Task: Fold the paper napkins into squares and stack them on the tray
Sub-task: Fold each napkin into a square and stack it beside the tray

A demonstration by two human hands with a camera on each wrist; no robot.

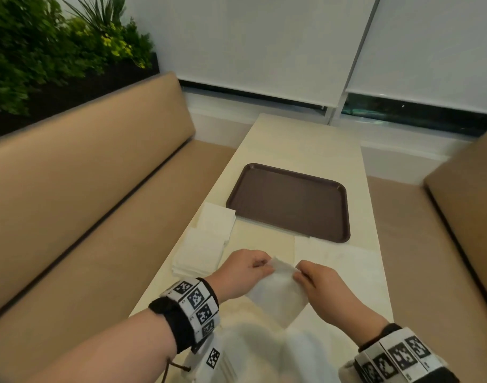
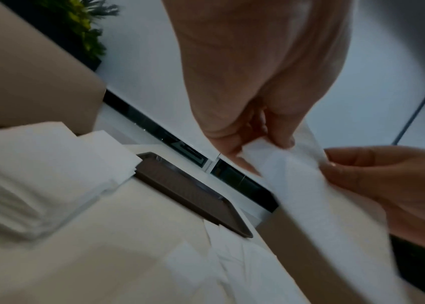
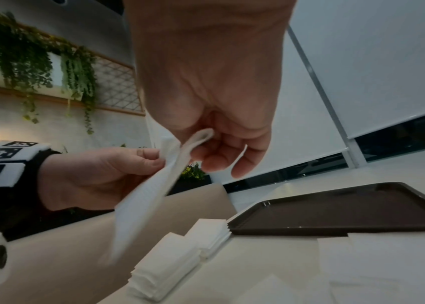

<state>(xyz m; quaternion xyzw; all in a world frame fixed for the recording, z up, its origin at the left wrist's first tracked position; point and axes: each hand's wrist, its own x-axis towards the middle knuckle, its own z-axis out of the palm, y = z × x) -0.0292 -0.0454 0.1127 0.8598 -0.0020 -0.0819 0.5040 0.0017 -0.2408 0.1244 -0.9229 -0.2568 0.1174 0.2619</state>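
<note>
A white paper napkin [image 1: 278,291] hangs in the air above the near end of the table, held by its top edge. My left hand [image 1: 243,269] pinches its upper left corner and my right hand [image 1: 318,283] pinches the upper right corner. In the left wrist view the left hand [image 2: 255,135] grips the napkin [image 2: 310,185] between thumb and fingers. In the right wrist view the right hand [image 3: 214,148] holds the folded top edge of the napkin [image 3: 154,191]. The brown tray [image 1: 289,200] lies beyond, with nothing on it.
Two stacks of white napkins [image 1: 203,244] sit at the table's left edge, next to the tray's near left corner. Flat napkins [image 1: 342,258] lie on the cream table [image 1: 300,139] right of my hands. Tan benches [image 1: 84,189] flank the table; window blinds close the far end.
</note>
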